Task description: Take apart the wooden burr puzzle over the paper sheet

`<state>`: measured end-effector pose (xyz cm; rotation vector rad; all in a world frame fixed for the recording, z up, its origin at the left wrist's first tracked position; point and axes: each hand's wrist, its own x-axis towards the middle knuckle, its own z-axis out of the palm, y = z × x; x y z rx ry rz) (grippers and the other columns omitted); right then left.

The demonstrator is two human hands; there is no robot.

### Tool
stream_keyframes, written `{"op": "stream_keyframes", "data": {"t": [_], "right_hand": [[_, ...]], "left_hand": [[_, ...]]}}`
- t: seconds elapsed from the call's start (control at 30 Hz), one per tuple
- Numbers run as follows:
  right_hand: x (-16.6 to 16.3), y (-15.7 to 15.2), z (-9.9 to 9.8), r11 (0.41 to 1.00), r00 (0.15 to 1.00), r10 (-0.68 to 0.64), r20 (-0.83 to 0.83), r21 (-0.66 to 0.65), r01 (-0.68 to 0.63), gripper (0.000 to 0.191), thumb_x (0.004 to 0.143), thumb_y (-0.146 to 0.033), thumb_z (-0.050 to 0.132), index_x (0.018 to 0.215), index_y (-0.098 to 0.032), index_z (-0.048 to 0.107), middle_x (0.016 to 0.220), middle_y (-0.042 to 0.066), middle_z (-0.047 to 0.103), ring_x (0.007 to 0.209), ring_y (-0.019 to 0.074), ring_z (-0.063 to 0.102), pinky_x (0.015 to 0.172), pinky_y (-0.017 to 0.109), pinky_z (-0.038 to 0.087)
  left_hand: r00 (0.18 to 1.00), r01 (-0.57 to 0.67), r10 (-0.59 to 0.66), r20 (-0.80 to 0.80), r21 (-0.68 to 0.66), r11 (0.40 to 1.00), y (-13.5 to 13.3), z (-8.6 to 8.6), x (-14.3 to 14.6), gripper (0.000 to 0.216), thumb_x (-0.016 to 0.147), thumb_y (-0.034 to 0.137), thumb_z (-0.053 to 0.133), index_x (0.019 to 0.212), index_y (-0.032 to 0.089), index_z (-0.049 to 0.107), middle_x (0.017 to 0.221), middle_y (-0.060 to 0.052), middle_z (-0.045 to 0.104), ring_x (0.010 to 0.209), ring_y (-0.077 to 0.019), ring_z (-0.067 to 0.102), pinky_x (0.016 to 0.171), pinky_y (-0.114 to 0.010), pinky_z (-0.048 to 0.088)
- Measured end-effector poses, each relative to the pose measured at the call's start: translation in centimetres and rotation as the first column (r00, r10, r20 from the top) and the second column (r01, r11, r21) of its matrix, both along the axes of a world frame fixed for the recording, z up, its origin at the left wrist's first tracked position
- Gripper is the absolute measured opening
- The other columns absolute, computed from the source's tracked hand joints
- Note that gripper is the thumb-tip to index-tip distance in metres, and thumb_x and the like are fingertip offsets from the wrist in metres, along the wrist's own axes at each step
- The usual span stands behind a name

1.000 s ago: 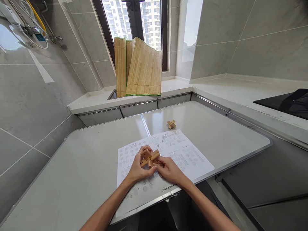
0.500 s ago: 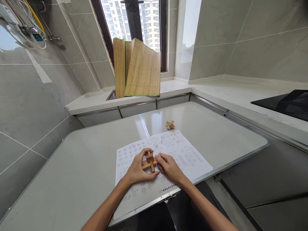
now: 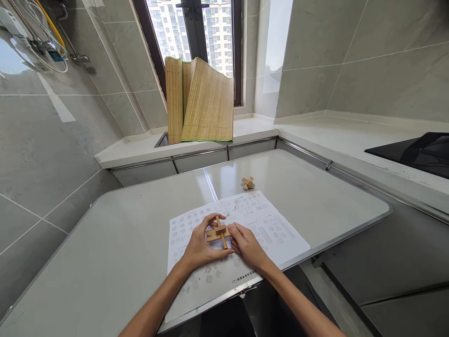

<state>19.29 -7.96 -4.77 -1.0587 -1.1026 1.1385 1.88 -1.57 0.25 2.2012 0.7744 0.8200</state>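
Gripping a wooden puzzle (image 3: pixel 218 232) from both sides just above a printed sheet (image 3: pixel 273 229) on the tabletop (image 3: pixel 115 252). Left hand (image 3: pixel 199 244) curled round the near-left end, thumb and fingers closed on the wood; right hand (image 3: pixel 247 242) pinching the right end with fingertips, likewise closed on it. Looks light and stiff, probably smooth enough to slip, with loosely interlocked bars likely to slide apart if tilted or squeezed unevenly. Best held by the bar ends, pressing toward the centre, not by one stick alone. Pale tan in colour, made of squared sticks crossing at a middle block, one thin stick running toward the viewer, notches faintly visible on the flat bar. Lying farther back on the bare tabletop, well apart: a second puzzle (image 3: pixel 248 183), smaller in view and fully knotted. Standing behind on the counter by the window: a bamboo mat (image 3: pixel 199 100), folded upright.
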Motion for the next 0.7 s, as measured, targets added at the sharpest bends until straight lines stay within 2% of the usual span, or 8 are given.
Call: {"op": "stream_keyframes", "data": {"t": [0.1,0.2,0.33,0.5,0.6,0.7], "right_hand": [[-0.2,0.1,-0.4,1.0,0.999,0.024,0.02,-0.016,-0.024,0.056,0.102,-0.074,0.042,0.074,-0.025,0.045,0.054,-0.007,0.039,0.049,0.013,0.034,0.049,0.028,0.031],[-0.2,0.1,-0.3,1.0,0.998,0.002,0.067,-0.021,-0.001,0.059,0.102,-0.076,0.038,0.073,-0.026,0.046,0.055,-0.006,0.042,0.05,0.0144,0.037,0.051,0.029,0.033],[-0.1,-0.1,0.1,0.998,0.986,-0.058,0.155,0.0,0.059,0.06,0.104,-0.073,0.036,0.072,-0.025,0.048,0.058,-0.004,0.046,0.054,0.0157,0.041,0.055,0.03,0.034],[-0.1,-0.4,0.5,0.999,0.984,-0.047,0.174,0.0,0.048,0.059,0.106,-0.07,0.035,0.07,-0.024,0.047,0.057,-0.004,0.046,0.054,0.0161,0.041,0.057,0.03,0.036],[-0.2,-0.4,0.7,0.999,0.986,-0.05,0.158,0.003,0.05,0.06,0.105,-0.072,0.035,0.069,-0.025,0.046,0.055,-0.004,0.044,0.053,0.0162,0.04,0.056,0.03,0.036],[-0.2,-0.4,0.6,0.999,0.99,-0.052,0.128,0.01,0.051,0.062,0.104,-0.074,0.036,0.069,-0.025,0.047,0.054,-0.003,0.046,0.053,0.0164,0.042,0.056,0.03,0.037]], "left_hand": [[1.0,-0.011,0.011,-0.003,0.034,0.999,0.0,0.1,0.0,0.086,0.063,0.046,0.099,0.137,0.029,0.058,0.112,-0.004,0.069,0.094,-0.0224,0.063,0.095,-0.04,0.055],[1.0,-0.001,-0.002,0.028,0.098,0.995,-0.1,0.0,0.3,0.089,0.061,0.048,0.1,0.137,0.028,0.058,0.125,-0.007,0.07,0.097,-0.0239,0.065,0.096,-0.042,0.056],[0.999,-0.034,0.031,0.021,0.175,0.984,-0.1,-0.6,0.5,0.092,0.062,0.048,0.1,0.141,0.03,0.057,0.131,-0.01,0.071,0.109,-0.03,0.068,0.102,-0.047,0.054],[0.998,-0.04,0.051,-0.038,0.263,0.964,0.1,-0.9,0.0,0.101,0.065,0.049,0.099,0.152,0.032,0.051,0.143,-0.012,0.066,0.126,-0.0355,0.065,0.11,-0.053,0.051],[0.999,-0.022,0.032,-0.035,0.247,0.969,0.3,-0.8,-0.2,0.108,0.067,0.051,0.098,0.158,0.033,0.045,0.143,-0.013,0.064,0.123,-0.0342,0.066,0.109,-0.052,0.053],[1.0,-0.012,0.014,-0.009,0.166,0.986,0.3,-0.7,-0.1,0.109,0.065,0.054,0.099,0.158,0.034,0.045,0.138,-0.011,0.068,0.114,-0.032,0.071,0.104,-0.051,0.057]]}}
